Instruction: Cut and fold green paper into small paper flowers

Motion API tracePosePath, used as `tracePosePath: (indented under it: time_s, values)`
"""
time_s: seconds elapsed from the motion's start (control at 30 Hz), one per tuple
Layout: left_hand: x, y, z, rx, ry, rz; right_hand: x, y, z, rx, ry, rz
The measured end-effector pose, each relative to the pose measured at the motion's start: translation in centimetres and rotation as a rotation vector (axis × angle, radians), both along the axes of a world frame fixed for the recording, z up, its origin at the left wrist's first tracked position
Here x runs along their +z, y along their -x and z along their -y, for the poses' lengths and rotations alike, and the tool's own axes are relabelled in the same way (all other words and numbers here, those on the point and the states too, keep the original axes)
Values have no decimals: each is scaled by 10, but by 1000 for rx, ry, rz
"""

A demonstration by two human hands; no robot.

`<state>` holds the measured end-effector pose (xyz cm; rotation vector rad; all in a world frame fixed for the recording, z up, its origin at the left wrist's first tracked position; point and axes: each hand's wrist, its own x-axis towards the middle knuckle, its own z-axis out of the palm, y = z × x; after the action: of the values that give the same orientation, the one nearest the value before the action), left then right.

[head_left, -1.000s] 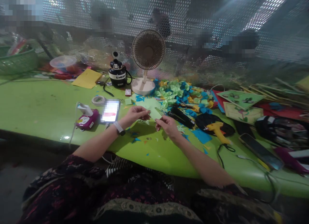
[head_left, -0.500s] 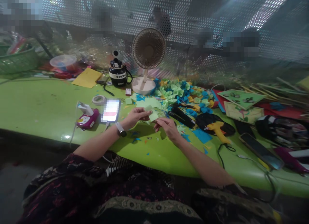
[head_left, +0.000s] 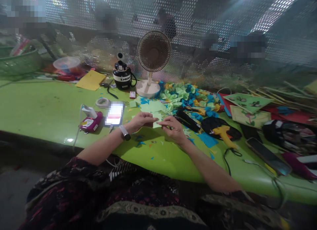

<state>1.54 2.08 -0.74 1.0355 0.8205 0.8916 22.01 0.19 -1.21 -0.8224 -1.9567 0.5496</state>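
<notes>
A small pale green paper piece (head_left: 157, 124) is held between both hands over the green table (head_left: 59, 107). My left hand (head_left: 142, 120) pinches its left side, and a watch band circles that wrist. On the other side, my right hand (head_left: 172, 127) has its thumb and fingertips closed on the paper's right edge. Larger light green sheets (head_left: 153, 106) lie just beyond the fingers. Behind and to the right is a heap of folded green, blue and yellow paper pieces (head_left: 182, 94). A black stapler (head_left: 187, 121) rests beside my right hand.
A fan (head_left: 154, 51) and a black bottle (head_left: 122, 78) stand at the back. Left of my hands lie a lit phone (head_left: 114, 113) and a purple case (head_left: 91, 122). To the right are a yellow glue gun (head_left: 224, 134) and a dark phone (head_left: 268, 155).
The fingers of my right hand have shifted up and onto the paper's right edge. The paper has turned and now sits slightly lower. The whole view has moved slightly.
</notes>
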Motion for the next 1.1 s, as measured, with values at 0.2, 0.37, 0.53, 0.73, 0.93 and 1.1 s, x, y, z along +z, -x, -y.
tracePosePath:
  time_s: [0.2, 0.37, 0.53, 0.73, 0.93, 1.1]
  values:
    - [0, -1, 1, -3, -39, -38, -6, -3, -4, 74, -37, 35]
    - [-4, -1, -1, -17, -40, -18, -4, -2, -3, 25, 11, 19]
    - [-9, -2, -2, -97, -91, 2, 1, 4, 2, -115, 72, -50]
    - [-11, -1, -1, -150, -189, -53, 2, 9, 7, -183, 144, -105]
    - [-4, -1, 3, -205, -248, -98, 1, 9, 6, -169, 271, -70]
    - [-2, 0, 5, -265, -206, -84, -1, 7, 4, -199, 229, -27]
